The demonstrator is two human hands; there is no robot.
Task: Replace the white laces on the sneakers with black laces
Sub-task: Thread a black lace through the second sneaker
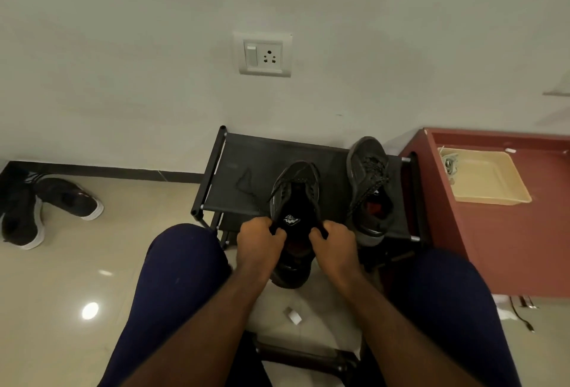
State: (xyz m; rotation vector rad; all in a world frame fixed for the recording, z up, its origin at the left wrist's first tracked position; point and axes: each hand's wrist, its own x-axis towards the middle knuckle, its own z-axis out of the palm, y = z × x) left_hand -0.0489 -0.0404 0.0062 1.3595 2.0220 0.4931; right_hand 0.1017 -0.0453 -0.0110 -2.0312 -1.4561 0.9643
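Note:
A black sneaker [294, 198] hangs between my knees, toe pointing away, threaded with a black lace. My left hand [259, 240] grips its collar or lace end on the left side. My right hand [334, 240] grips the same on the right side; the exact hold is hidden by my fingers. A second black sneaker [368, 183] with a dark speckled lace stands on the black fabric rack [246, 152]. A loose black lace [245, 184] lies on the rack's top. White laces [449, 164] sit in a beige tray [490, 180].
The beige tray rests on a maroon cabinet [509, 232] at the right. Two more dark shoes with white soles [46, 210] lie on the tiled floor at the left. A wall socket [263, 55] is above the rack. A cable [521, 315] trails on the floor.

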